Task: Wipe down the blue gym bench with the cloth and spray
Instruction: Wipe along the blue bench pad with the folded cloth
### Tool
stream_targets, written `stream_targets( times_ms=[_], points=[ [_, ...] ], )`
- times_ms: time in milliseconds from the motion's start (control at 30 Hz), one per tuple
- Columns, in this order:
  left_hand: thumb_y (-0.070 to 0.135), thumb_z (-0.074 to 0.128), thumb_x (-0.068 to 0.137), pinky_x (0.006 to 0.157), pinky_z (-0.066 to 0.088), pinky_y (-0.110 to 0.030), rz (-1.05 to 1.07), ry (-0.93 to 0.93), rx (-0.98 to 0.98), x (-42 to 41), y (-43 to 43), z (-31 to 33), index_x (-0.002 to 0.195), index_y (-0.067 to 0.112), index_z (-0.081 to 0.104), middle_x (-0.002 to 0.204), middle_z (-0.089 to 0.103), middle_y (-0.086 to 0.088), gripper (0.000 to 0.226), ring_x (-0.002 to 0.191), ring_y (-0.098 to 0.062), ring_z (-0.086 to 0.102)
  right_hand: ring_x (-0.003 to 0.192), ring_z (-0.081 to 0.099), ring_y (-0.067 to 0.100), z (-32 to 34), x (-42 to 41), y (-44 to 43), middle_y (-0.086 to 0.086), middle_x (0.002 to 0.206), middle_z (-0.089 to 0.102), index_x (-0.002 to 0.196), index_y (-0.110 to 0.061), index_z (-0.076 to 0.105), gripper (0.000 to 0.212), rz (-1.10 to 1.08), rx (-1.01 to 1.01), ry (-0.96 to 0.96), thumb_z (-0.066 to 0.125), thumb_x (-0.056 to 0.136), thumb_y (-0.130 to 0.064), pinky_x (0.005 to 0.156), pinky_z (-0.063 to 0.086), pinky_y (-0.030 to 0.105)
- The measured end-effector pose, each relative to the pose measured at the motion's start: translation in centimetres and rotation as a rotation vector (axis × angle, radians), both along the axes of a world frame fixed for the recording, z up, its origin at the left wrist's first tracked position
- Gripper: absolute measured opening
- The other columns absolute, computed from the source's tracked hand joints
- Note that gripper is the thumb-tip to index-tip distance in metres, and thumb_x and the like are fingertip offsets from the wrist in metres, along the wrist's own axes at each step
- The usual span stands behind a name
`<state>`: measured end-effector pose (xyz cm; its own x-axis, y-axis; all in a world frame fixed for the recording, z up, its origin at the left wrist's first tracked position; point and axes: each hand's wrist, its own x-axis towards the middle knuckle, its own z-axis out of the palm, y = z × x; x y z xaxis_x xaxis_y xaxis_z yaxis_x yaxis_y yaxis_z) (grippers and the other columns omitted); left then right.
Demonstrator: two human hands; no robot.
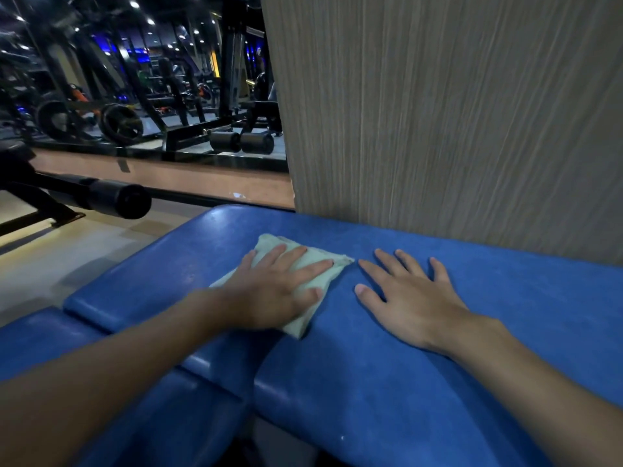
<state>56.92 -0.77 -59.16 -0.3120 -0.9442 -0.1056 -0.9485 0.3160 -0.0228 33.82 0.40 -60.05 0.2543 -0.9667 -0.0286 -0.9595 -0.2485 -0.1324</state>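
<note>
A wood-grain wall panel (pixel 455 112) filled the upper right of the view, its lower edge meeting the far side of the bench (pixel 387 382). The bench was padded in blue and ran across the lower half of the view, split into sections by seams on the left. To the left of the panel a mirror (pixel 135 79) showed dark gym machines and weight plates, and a black padded roller bar (pixel 111 197) stood over the pale floor (pixel 67 257) beside the bench.

The left hand (pixel 276 291) lay palm down on a folded pale green cloth (pixel 303 267), fingers spread wide and flat, pressing the cloth against the bench top rather than gripping it. The hand looked slightly blurred. The cloth sat on the far middle part of the bench, near the panel, with its corners showing beyond the fingertips and below the palm.

The right hand (pixel 411 298) rested flat on the bare blue padding just beside the cloth, fingers splayed open, holding nothing. Its index fingertip lay very close to the cloth's right corner; whether they touched could not be told.
</note>
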Motion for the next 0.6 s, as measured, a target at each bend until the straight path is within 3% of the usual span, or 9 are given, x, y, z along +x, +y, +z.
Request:
stream_targets(
  times_ms=[133, 300, 500, 600],
  points=[
    [0.065, 0.016, 0.097, 0.118, 0.0, -0.056, 0.006, 0.004, -0.025, -1.8, -8.3, -0.3, 0.147, 0.061, -0.001, 0.166, 0.0, 0.009, 0.052, 0.152, -0.019, -0.003, 0.151, -0.01, 0.014, -0.1, -0.2, -0.1, -0.013, 0.165, -0.004, 0.154, -0.042, 0.006, 0.064, 0.006, -0.013, -0.003, 0.009, 0.094, -0.065, 0.118, -0.007, 0.056],
    [0.065, 0.017, 0.096, 0.116, 0.005, -0.059, 0.041, 0.012, -0.031, -3.0, -14.0, -0.3, 0.146, 0.063, 0.004, 0.165, 0.009, 0.009, 0.051, 0.151, -0.018, 0.006, 0.15, -0.009, 0.014, -0.2, -0.3, -0.3, -0.013, 0.164, -0.004, 0.154, -0.042, 0.007, 0.063, 0.013, -0.025, 0.003, 0.009, 0.094, -0.064, 0.118, -0.006, 0.055],
    [0.073, 0.007, 0.088, 0.117, 0.001, -0.059, 0.014, 0.03, -0.038, -1.7, -10.7, -1.1, 0.145, 0.064, -0.001, 0.166, 0.003, 0.008, 0.059, 0.152, -0.019, 0.0, 0.151, -0.009, 0.013, 0.0, -0.4, -0.2, -0.013, 0.165, -0.002, 0.154, -0.043, 0.008, 0.063, 0.006, -0.007, -0.011, 0.009, 0.095, -0.064, 0.119, -0.006, 0.054],
    [0.079, -0.003, 0.071, 0.118, -0.001, -0.054, -0.008, 0.028, -0.023, -0.5, -5.4, -0.6, 0.144, 0.065, -0.005, 0.166, 0.001, 0.01, 0.073, 0.152, -0.016, -0.004, 0.151, -0.007, 0.014, 0.0, -0.3, -0.2, -0.013, 0.165, 0.0, 0.154, -0.042, 0.009, 0.063, -0.004, -0.002, -0.015, 0.01, 0.095, -0.065, 0.119, -0.006, 0.053]
  ],
)
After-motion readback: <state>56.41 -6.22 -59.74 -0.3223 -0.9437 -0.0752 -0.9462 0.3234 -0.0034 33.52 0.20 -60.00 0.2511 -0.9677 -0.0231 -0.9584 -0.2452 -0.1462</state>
